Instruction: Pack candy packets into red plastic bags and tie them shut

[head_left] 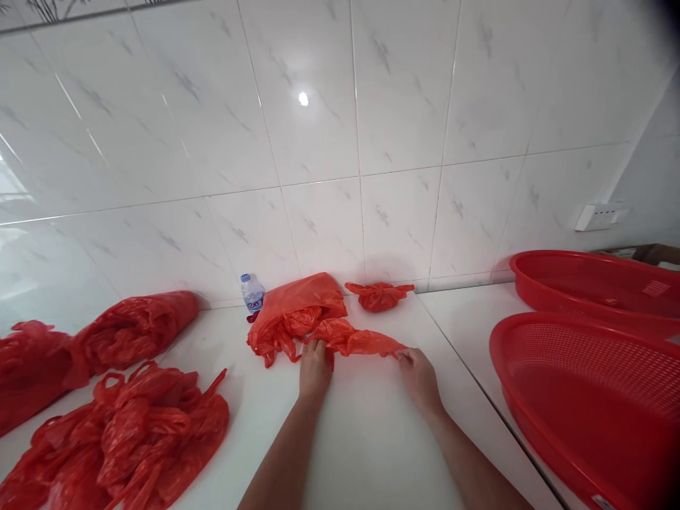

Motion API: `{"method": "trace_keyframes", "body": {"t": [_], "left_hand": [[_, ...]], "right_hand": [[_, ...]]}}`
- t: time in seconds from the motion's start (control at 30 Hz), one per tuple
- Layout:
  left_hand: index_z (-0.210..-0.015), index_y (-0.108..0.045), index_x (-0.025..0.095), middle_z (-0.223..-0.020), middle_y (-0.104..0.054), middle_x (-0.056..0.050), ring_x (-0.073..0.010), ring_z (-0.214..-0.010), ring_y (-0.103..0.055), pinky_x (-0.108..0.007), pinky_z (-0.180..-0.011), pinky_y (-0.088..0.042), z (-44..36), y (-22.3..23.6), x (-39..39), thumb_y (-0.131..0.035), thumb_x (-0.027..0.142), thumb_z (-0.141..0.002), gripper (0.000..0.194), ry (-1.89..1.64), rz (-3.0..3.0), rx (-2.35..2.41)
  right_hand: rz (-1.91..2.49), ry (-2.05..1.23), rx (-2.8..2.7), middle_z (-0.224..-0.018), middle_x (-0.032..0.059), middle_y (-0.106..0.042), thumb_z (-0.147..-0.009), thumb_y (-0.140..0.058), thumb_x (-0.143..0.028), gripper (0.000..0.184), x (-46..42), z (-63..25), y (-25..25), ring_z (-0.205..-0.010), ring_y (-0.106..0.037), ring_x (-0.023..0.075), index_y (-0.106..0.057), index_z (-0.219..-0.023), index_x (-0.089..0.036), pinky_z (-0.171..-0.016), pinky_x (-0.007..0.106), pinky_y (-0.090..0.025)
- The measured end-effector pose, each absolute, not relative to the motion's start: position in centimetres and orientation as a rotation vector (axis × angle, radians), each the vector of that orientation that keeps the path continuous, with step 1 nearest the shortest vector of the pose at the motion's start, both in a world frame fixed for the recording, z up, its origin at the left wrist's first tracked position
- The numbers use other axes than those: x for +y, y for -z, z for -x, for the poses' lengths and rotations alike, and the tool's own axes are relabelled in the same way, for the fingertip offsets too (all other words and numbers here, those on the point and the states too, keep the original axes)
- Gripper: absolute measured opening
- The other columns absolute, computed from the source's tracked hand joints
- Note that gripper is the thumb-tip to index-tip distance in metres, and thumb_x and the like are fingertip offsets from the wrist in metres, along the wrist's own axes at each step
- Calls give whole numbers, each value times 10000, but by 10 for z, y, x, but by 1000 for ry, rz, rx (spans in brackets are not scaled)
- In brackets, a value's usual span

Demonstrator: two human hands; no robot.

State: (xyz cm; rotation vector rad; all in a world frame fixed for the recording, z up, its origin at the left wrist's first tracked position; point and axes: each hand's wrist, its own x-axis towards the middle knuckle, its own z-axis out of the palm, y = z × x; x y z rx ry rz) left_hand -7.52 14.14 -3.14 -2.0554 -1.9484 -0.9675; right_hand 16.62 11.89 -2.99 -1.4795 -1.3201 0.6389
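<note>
A thin red plastic bag is stretched sideways between my hands above the white tabletop. My left hand is closed on its left part, fingers curled into the crumpled film. My right hand pinches its right end between thumb and fingertips. Just behind my left hand lies a larger red plastic bag, its open mouth facing me with crumpled red film inside. A small knotted red bundle sits near the wall, beyond the stretched bag and apart from my hands.
A small plastic bottle stands by the wall. Loose red bags are heaped at left, with a stuffed red bag behind them. Two red plastic baskets stand at right. A seam crosses the white table. A socket is on the tiled wall.
</note>
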Motion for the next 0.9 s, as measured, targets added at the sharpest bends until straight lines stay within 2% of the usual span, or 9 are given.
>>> {"method": "trace_keyframes", "body": {"t": [0.13,0.23,0.33,0.43,0.53,0.67,0.77,0.83,0.9], "left_hand": [[-889,-613,168,-995,-620,-109,-248,-961,-569,-503,-961,-352,81,31,140,-403,36,-792,266,933,1996,-1994],[-1002,-606,177,-1147,-597,-129,-266,-1047,-554,-547,-971,-327,80,30,137,-407,69,-812,295,918,1982,-2008],[-1157,-546,195,-1282,-533,-129,-268,-1146,-504,-569,-1013,-277,75,31,129,-407,76,-816,387,912,1978,-1990],[-1275,-465,188,-1327,-488,-137,-283,-1204,-452,-547,-1022,-295,70,31,119,-432,73,-795,495,934,1963,-1912],[-1329,-417,178,-1255,-494,-149,-282,-1202,-439,-469,-981,-381,68,29,108,-435,82,-799,539,1055,1969,-1791],[-1360,-377,182,-1197,-455,-149,-287,-1195,-416,-470,-991,-375,70,23,99,-496,211,-827,547,1344,1820,-1827],[-1245,-496,177,-1230,-442,-146,-312,-1199,-400,-491,-1008,-344,76,20,100,-589,295,-762,506,1606,1736,-2036],[-1005,-616,176,-1103,-533,-119,-305,-1098,-481,-481,-974,-370,80,21,101,-619,314,-718,318,1776,1780,-2165],[-798,-618,190,-920,-592,-75,-268,-922,-561,-451,-885,-429,82,23,101,-610,332,-714,165,1893,1832,-2234]], "right_hand": [[1548,-634,-1088,-924,67,-662,-778,-449,-342,246,118,-186,25,-857,-610,222,-607,-890,-191,-762,327,-460],[1572,-642,-994,-807,38,-639,-748,-474,-372,285,118,-198,24,-678,-585,195,-588,-933,-188,-626,301,-445],[1571,-620,-964,-741,17,-599,-744,-474,-376,294,119,-205,23,-635,-555,184,-579,-940,-184,-604,292,-424],[1559,-602,-958,-758,20,-595,-759,-460,-370,278,120,-206,22,-677,-559,187,-573,-935,-188,-635,292,-421],[1540,-600,-968,-765,25,-602,-767,-451,-361,261,118,-205,22,-683,-558,186,-571,-920,-186,-631,288,-413],[1524,-647,-993,-715,6,-600,-768,-457,-363,260,115,-204,22,-616,-539,171,-569,-920,-184,-586,280,-399],[1532,-698,-1030,-661,-9,-578,-779,-447,-382,287,114,-205,23,-570,-524,169,-573,-938,-180,-560,283,-396],[1555,-623,-1044,-716,12,-593,-791,-444,-398,304,114,-205,21,-627,-545,184,-577,-955,-180,-597,299,-421],[1545,-393,-1104,-867,64,-610,-805,-455,-395,309,113,-201,17,-780,-565,217,-578,-983,-174,-702,335,-445]]}}
